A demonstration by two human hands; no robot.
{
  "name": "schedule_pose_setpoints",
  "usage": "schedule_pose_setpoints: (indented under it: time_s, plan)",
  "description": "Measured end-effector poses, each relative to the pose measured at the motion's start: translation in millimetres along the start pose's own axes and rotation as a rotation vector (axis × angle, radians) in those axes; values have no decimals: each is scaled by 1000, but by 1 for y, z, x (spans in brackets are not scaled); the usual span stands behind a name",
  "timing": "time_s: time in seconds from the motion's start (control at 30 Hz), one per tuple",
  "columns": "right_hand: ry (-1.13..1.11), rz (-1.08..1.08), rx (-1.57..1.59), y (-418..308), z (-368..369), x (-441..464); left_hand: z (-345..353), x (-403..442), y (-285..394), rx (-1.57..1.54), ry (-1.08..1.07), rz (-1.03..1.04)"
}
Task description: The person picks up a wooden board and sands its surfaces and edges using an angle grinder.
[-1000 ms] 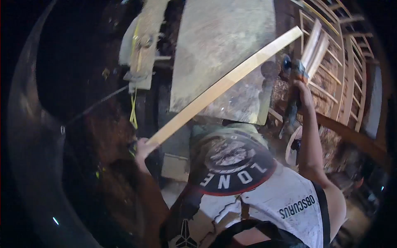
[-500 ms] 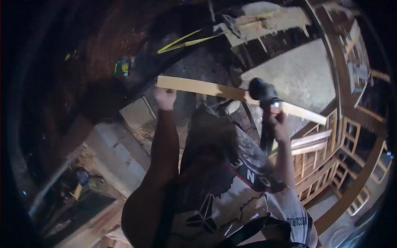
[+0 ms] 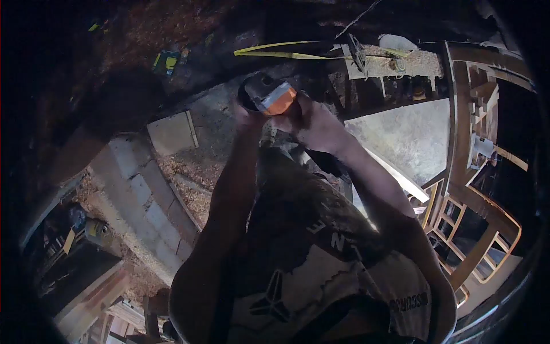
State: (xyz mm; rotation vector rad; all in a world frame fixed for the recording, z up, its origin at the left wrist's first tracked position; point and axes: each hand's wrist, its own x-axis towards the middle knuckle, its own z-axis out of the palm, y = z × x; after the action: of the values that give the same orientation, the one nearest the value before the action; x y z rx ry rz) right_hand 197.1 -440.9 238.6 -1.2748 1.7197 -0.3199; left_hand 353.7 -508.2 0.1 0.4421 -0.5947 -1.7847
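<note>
A dark handheld power tool with a grey and orange end (image 3: 276, 98) is held up in front of my body. My left hand (image 3: 250, 113) is closed at its left side, with the fingers mostly hidden behind the dark housing. From the right, my right hand (image 3: 303, 119) wraps against the orange end and underside. The tool's exact kind cannot be made out. A pale wooden strip (image 3: 404, 179) shows beyond my right forearm; its other end is hidden behind the arm and hands.
A large pale board (image 3: 409, 135) lies on the right, near wooden frames (image 3: 455, 215). Yellow strapping (image 3: 281, 54) lies at the top, left of a shavings-covered bench (image 3: 412, 64). Grey blocks (image 3: 154, 215) and wood shavings (image 3: 192, 200) cover the lower left. A small square board (image 3: 172, 133) lies nearby.
The power tool has moved left and up, from beside my right leg to between both hands. My left hand has moved right to it. Less of the wooden strip shows.
</note>
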Motion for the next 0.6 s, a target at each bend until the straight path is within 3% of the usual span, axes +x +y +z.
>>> schedule_pose_setpoints:
  time_s: [0.1,0.2,0.27,0.3,0.33,0.4,0.5,0.6]
  plan:
    - [-4,-7,39,-1,2,-1,13,-1,6,-526,69,-238]
    - [62,-168,100,21,2,-20,25,-6,15,-138,54,-213]
    - [118,-108,236,44,3,-42,9,-8,14,-275,-35,-300]
    - [178,-114,179,56,3,-54,-23,1,-4,-808,-30,-505]
    - [196,-98,184,76,4,-65,-31,1,-10,-812,-35,-529]
    - [240,52,358,103,6,-91,-38,3,-20,-296,181,-266]
    - [338,236,470,137,9,-135,-50,13,-19,-359,-23,-286]
    - [509,270,584,179,15,-180,-53,26,-7,-315,-17,-355]
